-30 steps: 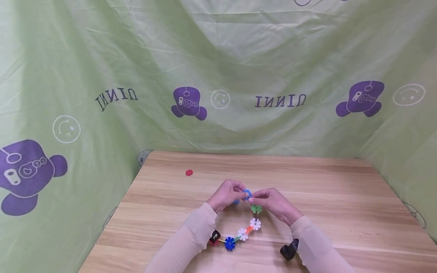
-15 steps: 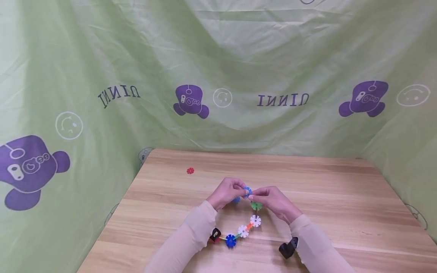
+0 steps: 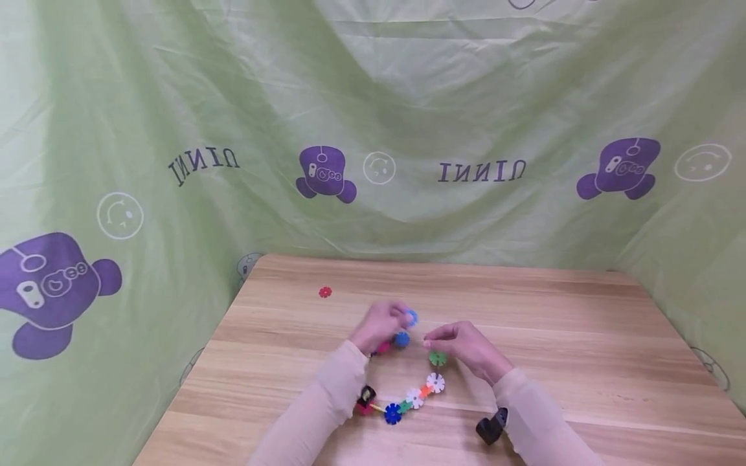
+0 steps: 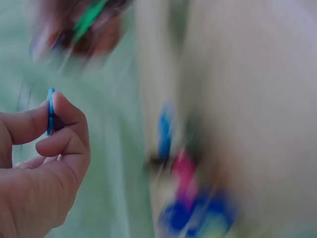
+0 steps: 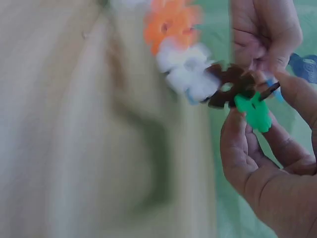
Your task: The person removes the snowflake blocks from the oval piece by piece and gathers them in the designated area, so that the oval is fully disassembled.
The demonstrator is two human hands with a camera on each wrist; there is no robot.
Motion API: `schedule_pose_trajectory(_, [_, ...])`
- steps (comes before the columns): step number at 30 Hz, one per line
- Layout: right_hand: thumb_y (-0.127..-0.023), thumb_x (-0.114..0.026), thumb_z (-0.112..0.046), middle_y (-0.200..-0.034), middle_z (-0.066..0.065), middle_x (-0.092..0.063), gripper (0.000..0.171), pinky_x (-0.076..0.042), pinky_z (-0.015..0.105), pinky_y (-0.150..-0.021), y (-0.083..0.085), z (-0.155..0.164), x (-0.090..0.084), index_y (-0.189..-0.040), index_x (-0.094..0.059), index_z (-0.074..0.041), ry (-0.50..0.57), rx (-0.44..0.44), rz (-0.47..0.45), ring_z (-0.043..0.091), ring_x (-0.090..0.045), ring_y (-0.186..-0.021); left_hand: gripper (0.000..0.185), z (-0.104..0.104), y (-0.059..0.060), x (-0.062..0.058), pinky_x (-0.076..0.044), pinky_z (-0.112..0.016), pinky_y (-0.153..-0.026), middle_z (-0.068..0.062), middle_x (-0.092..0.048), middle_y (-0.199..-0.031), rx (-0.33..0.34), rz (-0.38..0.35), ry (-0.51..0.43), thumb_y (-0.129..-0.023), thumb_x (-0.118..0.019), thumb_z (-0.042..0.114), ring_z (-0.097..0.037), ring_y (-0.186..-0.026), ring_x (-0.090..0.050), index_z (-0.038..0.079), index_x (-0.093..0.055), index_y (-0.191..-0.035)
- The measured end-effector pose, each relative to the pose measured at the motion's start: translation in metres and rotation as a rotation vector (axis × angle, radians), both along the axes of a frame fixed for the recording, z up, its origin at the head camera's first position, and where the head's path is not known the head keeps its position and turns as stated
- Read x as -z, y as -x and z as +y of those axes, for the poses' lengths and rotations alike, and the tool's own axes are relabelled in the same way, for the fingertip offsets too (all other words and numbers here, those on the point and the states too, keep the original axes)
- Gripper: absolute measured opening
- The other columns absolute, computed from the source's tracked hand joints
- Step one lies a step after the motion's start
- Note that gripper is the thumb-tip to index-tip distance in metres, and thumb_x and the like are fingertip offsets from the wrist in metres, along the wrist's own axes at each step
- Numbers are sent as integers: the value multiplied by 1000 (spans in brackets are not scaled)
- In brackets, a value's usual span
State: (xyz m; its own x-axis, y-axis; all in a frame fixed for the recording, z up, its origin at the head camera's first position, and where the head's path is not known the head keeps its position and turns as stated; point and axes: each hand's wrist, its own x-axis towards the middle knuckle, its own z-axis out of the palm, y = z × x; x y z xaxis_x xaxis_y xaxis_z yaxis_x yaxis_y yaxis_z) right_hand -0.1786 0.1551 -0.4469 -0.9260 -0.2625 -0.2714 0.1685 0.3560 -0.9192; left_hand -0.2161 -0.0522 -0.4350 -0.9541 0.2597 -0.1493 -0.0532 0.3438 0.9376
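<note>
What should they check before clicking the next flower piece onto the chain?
1. Left hand pinches the light blue piece: ok.
2. Right hand holds the chain end at the green piece: ok.
3. Blue piece joined to the chain: not ok, they are apart.
4. Slots lined up: cannot tell, too blurred.
5. Spare red piece lies on the table: ok.

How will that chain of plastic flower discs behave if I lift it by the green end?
The chain probably sags: it already curves across the table below the right hand. It looks light, being thin plastic. Joints may pop apart; the left hand pinches a separate blue disc.
</note>
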Motion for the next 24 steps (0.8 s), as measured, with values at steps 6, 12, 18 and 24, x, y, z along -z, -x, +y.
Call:
schedule_pose_trajectory(6, [-75, -76, -29, -99, 6, -68, 42, -51, 35, -82, 1, 6, -1, -107, -67, -3, -11, 38, -13, 18, -61, -89, 9, -29, 7, -6, -50, -38, -83, -6, -69, -84, -66, 6, 28, -86, -65, 13, -25, -86, -66, 6, -63, -92])
schedule_pose_trajectory(12, [-77, -76, -30, -99, 5, -68, 39, -52, 32, -80, 0, 4, 1, -106, -68, -5, -32, 3, -35, 17, -61, -88, 15, -37, 10, 6, -51, -43, -88, -5, -71, -89, -99, -70, -67, -84, -68, 16, -16, -82, -67, 8, -65, -97])
schedule_pose_trajectory(18, [-77, -75, -33, -102, 4, -67, 40, -47, 39, -90, 2, 6, 5, -107, -67, -8, -55, 13, -42, 19, -59, -97, 27, -45, 20, 11, -53, -37, -89, -14, -69, -100, -190, -107, -164, -84, -68, 11, -18, -86, -69, 0, -63, -108])
schedule_pose_trajectory(24, [-78, -74, -32, -105, 6, -67, 40, -46, 39, -92, 11, 9, -1, -108, -67, -8, -47, 8, -43, 20, -59, -99, 25, -50, 37, 5, -54, -30, -84, -12, -69, -101, -249, -114, -120, -86, -65, 10, -16, -86, -68, 2, -64, -110])
